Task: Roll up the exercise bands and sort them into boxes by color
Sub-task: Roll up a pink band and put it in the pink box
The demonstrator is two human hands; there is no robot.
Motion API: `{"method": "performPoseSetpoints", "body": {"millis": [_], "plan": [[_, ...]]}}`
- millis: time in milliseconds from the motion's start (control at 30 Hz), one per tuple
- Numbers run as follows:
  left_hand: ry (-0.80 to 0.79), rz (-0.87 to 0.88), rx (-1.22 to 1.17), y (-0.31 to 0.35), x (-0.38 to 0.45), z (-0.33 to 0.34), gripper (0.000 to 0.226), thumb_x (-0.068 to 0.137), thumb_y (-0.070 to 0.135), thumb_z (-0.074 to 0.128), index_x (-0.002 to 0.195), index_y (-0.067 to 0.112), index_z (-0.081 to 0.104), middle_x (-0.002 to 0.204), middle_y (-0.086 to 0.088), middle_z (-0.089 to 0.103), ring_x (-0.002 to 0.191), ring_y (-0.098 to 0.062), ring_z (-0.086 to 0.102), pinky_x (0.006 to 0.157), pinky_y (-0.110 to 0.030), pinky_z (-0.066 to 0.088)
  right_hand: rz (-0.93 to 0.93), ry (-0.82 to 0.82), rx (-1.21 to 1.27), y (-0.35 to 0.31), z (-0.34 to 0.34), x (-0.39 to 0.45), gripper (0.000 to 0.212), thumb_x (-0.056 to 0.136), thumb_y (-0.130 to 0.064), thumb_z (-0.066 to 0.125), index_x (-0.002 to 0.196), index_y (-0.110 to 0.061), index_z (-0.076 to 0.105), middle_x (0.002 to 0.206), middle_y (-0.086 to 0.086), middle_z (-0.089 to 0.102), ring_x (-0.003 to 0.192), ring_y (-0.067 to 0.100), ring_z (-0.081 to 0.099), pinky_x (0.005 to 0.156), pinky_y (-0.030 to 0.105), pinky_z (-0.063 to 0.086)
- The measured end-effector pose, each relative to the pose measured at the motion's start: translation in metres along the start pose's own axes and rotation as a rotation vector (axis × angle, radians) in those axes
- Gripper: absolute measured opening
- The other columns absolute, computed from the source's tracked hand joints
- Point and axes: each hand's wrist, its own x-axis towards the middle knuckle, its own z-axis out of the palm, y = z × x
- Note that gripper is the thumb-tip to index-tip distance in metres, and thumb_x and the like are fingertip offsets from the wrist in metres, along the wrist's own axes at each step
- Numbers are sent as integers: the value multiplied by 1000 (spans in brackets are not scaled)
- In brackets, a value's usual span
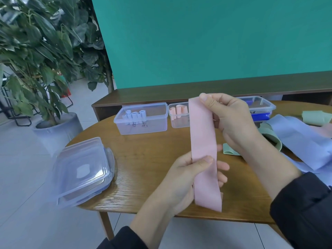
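1. Pink band [203, 151] hangs flat between your hands, stretched straight so it rolls evenly.
2. Right hand [231, 119] pinches its top edge, thumb in front.
3. Left hand [190, 175] pinches lower down, fingers behind.
4. Pink box [177, 115] waits beyond your fingertips.

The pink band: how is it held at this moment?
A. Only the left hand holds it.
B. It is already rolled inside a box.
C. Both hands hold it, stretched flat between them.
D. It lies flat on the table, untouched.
C: the right hand pinches the top of the pink band and the left hand grips it lower down, above the table.
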Motion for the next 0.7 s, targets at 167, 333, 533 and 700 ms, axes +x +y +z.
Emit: {"method": "performPoseSetpoints", "body": {"millis": [167,333,533,700], "plan": [[-45,-10,-71,1,-3,0,36,97,12,62,132,13,65,100,-19,67,81,-27,65,94,-54,54,-17,-13,53,-5,-2,5,4,88,-20,75,90,-17,76,84,-3,76,74,9,67,68,29,57],[-219,-80,26,0,-13,-8,45,97,6,61,139,20,58,102,-17,66,84,-31,67,88,-51,54,-37,53,53,-2,-10,18,6,89,-21,76,94,-20,79,101,1,77,87,14,69,70,28,55],[-161,-107,178,14,-23,-33,46,95,4,63,139,11,52,110,-23,67,82,-32,71,78,-41,59,24,143,64,12,-26,29,10,91,-16,73,100,-17,76,98,-1,77,88,14,74,71,25,60],[-185,-107,293,28,-31,-44,34,96,-1,61,123,19,68,114,-14,72,92,-21,73,82,-32,57,28,196,128,17,-40,36,10,89,-12,74,99,-15,76,100,1,77,93,17,75,75,24,60]]}}
